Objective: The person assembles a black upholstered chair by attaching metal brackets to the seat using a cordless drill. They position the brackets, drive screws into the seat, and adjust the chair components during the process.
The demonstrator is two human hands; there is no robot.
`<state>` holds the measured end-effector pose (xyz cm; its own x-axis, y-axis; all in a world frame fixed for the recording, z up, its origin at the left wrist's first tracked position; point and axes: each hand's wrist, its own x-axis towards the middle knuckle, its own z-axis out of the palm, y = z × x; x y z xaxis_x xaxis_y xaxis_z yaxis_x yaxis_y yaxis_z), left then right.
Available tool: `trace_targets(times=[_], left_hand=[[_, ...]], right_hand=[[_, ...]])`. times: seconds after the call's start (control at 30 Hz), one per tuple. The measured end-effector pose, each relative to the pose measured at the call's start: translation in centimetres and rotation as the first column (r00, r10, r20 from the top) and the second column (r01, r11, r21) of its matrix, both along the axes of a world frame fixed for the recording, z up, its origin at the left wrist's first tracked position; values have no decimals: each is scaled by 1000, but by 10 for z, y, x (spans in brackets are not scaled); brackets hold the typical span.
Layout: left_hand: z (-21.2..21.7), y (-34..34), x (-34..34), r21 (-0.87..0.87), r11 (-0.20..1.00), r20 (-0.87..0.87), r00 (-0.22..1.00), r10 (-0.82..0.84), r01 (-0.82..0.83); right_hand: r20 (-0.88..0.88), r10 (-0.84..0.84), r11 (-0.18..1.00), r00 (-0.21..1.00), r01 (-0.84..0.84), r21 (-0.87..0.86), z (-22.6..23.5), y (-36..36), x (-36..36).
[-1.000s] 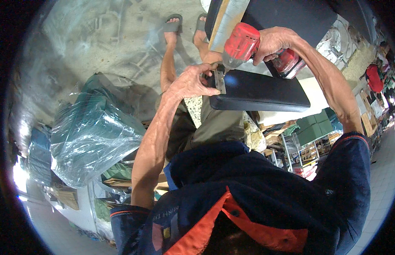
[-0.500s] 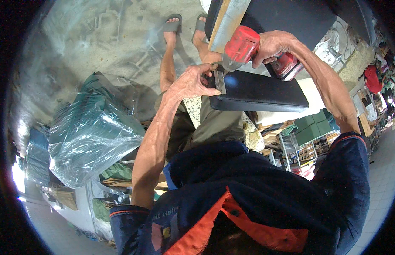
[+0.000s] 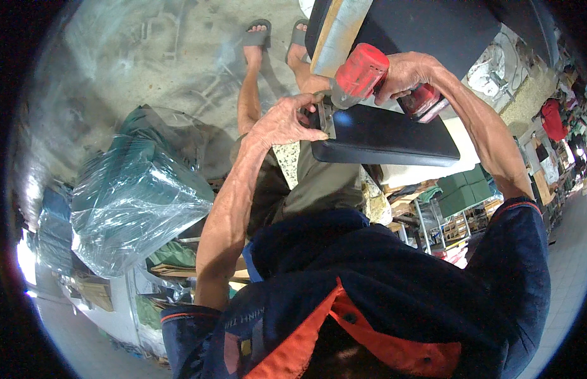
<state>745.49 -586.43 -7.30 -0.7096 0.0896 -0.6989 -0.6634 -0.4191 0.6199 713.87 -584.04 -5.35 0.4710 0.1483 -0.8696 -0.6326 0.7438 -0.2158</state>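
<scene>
A red and black cordless drill [image 3: 361,72] is gripped in my right hand [image 3: 405,74], its nose pointing down at the left end of a black padded cushion [image 3: 388,136]. Against that end lies a small metal bracket [image 3: 326,120]. My left hand [image 3: 287,121] pinches the bracket between thumb and fingers and steadies it on the cushion. The drill's nose is right beside the bracket; whether its tip touches a screw is hidden. Under the cushion, my legs in olive trousers are partly covered.
A large black padded panel [image 3: 426,38] with a wooden edge strip [image 3: 334,38] stands just beyond the drill. To the left is a green bundle wrapped in clear plastic [image 3: 135,196]. Green boxes [image 3: 464,189] and a metal rack [image 3: 432,221] are at the right.
The drill and my right hand have shifted slightly down and toward the right. My left hand stays on the bracket, and the cushion has hardly moved.
</scene>
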Motion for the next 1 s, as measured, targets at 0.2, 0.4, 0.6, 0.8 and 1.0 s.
trace_targets(times=[0.2, 0.4, 0.6, 0.8, 1.0], left_hand=[[4, -1, -1, 34, 999, 34, 999, -13, 12], [1, 4, 0, -8, 1000, -12, 1000, 4, -4], [10, 4, 2, 28, 999, 65, 998, 25, -27], [20, 35, 22, 183, 878, 238, 887, 396, -442], [29, 41, 33, 257, 830, 188, 868, 459, -495]], right_hand=[[23, -10, 999, 1000, 9, 47, -5, 6, -3], [-53, 123, 992, 991, -125, -26, -11, 8, 0], [66, -35, 998, 997, 31, 54, -12, 21, -6], [122, -175, 985, 977, 173, 31, -11, 20, -13], [187, -200, 976, 962, 213, -51, -16, 18, -14]])
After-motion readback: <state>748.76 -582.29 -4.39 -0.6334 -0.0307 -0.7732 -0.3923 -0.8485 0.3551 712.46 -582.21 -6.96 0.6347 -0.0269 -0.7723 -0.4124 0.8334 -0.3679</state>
